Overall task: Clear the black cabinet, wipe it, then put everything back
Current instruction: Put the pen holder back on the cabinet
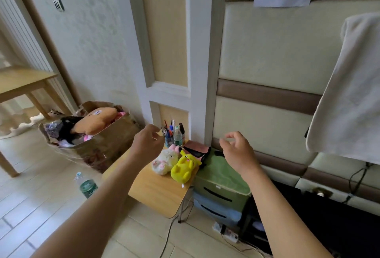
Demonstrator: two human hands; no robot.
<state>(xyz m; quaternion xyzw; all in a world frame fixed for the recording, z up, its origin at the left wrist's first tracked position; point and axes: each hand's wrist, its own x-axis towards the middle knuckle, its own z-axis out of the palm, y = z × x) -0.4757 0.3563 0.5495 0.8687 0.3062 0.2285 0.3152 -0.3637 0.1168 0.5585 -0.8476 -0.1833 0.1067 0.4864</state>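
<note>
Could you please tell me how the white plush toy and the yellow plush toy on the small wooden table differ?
The white plush toy is fluffy, with pink ears and paws; the yellow plush toy is smoother, with a black-tipped ear. The white one lies left of the yellow one. Both rest on the wooden table, touching.

Edge crops the black cabinet (pixel 341 224) (lower right).

Front of table (pixel 156 193) bare, white toy (pixel 165 160) and yellow toy (pixel 184 166) crowding its back, pens (pixel 169 129) and bottle (pixel 178 137) packed in the far corner, green drawers (pixel 223 176) just beside its right edge, toy box (pixel 117 134) near its left, open air over black cabinet (pixel 339 222)
</note>
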